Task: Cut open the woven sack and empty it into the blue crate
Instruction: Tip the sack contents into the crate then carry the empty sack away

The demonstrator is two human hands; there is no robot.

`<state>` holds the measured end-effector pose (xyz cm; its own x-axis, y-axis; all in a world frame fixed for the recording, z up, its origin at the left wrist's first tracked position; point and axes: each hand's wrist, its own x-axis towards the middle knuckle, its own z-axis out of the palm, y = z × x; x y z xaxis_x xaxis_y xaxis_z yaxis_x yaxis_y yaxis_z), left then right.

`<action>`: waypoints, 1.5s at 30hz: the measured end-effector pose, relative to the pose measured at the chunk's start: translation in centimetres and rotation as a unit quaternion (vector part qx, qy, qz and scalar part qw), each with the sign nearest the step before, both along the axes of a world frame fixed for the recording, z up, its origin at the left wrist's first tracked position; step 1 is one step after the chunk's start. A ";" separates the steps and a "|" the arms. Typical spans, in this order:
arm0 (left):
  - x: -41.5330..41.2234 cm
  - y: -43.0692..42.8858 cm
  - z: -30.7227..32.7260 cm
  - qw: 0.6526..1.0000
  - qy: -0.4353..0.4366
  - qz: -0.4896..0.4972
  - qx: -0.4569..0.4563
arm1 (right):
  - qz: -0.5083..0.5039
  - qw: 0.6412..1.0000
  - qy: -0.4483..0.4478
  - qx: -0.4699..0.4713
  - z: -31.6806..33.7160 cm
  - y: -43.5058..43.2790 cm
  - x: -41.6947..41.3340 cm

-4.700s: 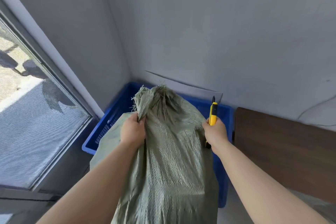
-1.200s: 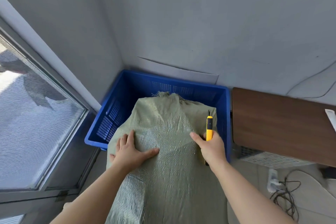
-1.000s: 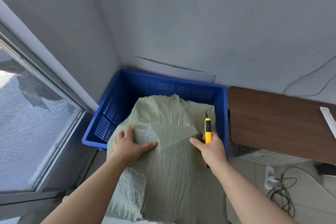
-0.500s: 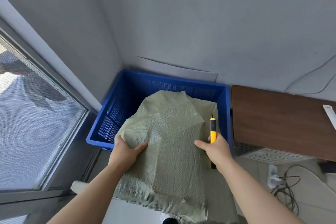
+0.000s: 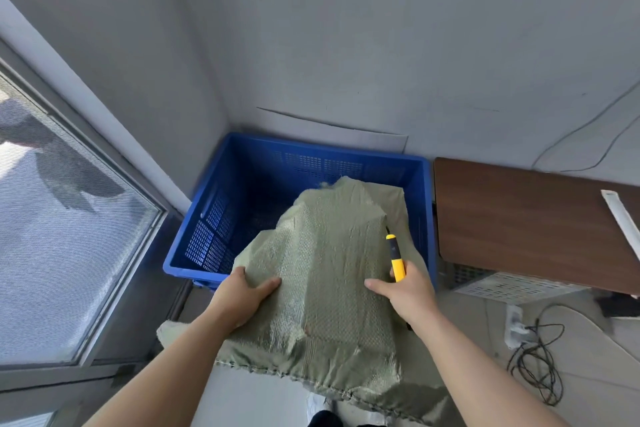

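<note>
Bright window (image 5: 62, 246) daylight, sharp, edges bowed

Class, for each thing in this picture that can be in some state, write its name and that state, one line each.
blue crate: open-topped, standing in the corner.
woven sack: tilted, far end down in the crate, near end held up; whether it is cut open is hidden.
utility knife: gripped by its handle, tip pointing away.
left hand: grips the sack's left edge.
right hand: holds the knife, thumb on the sack.
</note>
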<state>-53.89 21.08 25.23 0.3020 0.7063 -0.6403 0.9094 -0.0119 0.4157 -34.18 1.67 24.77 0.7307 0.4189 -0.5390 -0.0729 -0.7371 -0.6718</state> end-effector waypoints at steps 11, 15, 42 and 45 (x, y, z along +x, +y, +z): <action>1.4 0.6 -0.5 1.000 0.015 -0.020 0.009 | 0.042 0.998 0.039 0.010 0.7 -1.2 0.7; 0.9 0.7 -0.6 0.999 -0.013 0.005 -0.031 | 0.037 0.998 0.050 0.014 0.9 -1.8 1.2; -4.0 -3.8 -0.1 0.985 -0.053 -0.122 0.106 | 0.052 0.996 -0.061 -0.033 -0.7 -7.7 0.7; -3.8 -4.3 -0.5 0.984 -0.057 -0.111 0.125 | 0.046 0.999 -0.022 -0.008 -0.7 -9.5 0.9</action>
<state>-57.71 16.82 24.75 0.5268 0.7456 -0.4081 0.8201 -0.3197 0.4746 -33.23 -7.86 24.06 0.7122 0.4768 -0.5152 0.0248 -0.7506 -0.6603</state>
